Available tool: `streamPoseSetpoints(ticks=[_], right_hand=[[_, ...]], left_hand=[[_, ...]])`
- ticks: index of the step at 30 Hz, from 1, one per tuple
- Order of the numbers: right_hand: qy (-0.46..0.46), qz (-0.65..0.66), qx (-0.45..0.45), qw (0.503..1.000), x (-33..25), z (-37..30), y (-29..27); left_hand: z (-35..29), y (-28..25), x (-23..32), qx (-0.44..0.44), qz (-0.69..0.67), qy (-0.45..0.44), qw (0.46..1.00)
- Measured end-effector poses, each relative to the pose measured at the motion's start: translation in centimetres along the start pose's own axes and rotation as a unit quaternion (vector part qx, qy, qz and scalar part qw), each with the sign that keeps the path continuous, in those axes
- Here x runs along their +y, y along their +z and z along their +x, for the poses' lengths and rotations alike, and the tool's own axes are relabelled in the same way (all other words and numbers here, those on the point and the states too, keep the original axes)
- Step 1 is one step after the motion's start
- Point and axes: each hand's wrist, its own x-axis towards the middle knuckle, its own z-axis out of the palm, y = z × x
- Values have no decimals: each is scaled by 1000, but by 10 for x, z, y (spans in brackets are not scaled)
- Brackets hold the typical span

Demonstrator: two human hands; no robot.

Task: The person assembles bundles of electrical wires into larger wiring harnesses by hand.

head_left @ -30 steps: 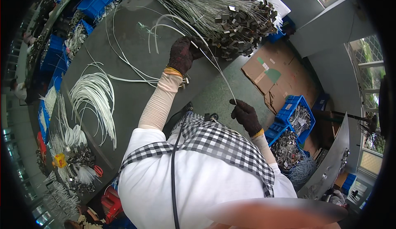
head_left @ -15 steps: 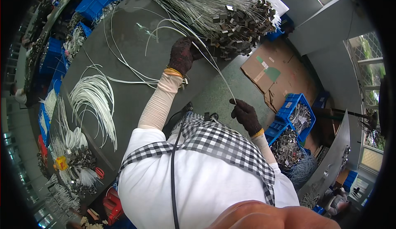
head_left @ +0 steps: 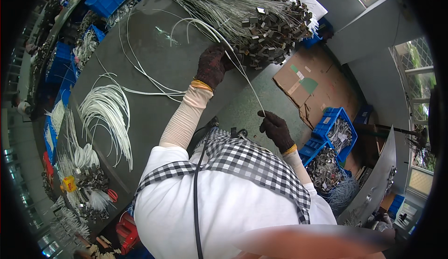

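My left hand [head_left: 211, 67], in a dark glove, is closed around white thin tubes [head_left: 210, 29] at the near side of the wire bundle. Their curved ends arch out above it to the left. A thin pale wire [head_left: 253, 92] runs from these tubes down to the right, over the gap beside the table. Its lower end sits between the fingertips of my right hand [head_left: 278, 131], also dark-gloved and pinched shut. What lies inside my left palm is hidden. Long wires [head_left: 154, 75] trail across the table left of that hand.
A big bundle of wires [head_left: 200, 0] with dark metal tags [head_left: 275, 30] lies at the table's far side. White curved tubes [head_left: 109, 112] lie at left. Blue crates [head_left: 322, 131] of metal pieces stand at right, below cardboard [head_left: 322, 86]. Red scissors [head_left: 112, 194] lie lower left.
My left hand has shifted slightly right, and the curved tube ends have moved right with it. My right hand stays almost in place, still pinching the wire.
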Motion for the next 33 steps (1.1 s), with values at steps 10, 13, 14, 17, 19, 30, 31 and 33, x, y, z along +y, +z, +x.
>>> streamPoseSetpoints(ticks=[10, 13, 14, 17, 19, 30, 31, 33], right_hand=[[-57, 22, 9, 998, -23, 24, 12], [-51, 23, 26, 998, -20, 28, 12], [-46, 24, 10, 999, -19, 27, 12], [-41, 9, -1, 999, -22, 24, 15], [-43, -6, 2, 999, -28, 25, 14], [36, 95, -23, 995, 69, -26, -41], [45, 114, -20, 992, 73, -26, -45], [39, 78, -4, 996, 45, -20, -38]], left_hand=[[-59, 30, -72, -89, 38, -102, 990], [-48, 33, -68, -107, 167, -11, 980], [-39, 32, -61, -141, 286, 98, 943], [-17, 37, -34, -129, 207, 95, 965], [-15, 39, -38, -72, -14, -81, 994], [29, 18, 23, -82, 11, -66, 994], [18, 29, 22, -99, 46, -111, 988], [-8, 42, 4, -154, 191, -131, 961]])
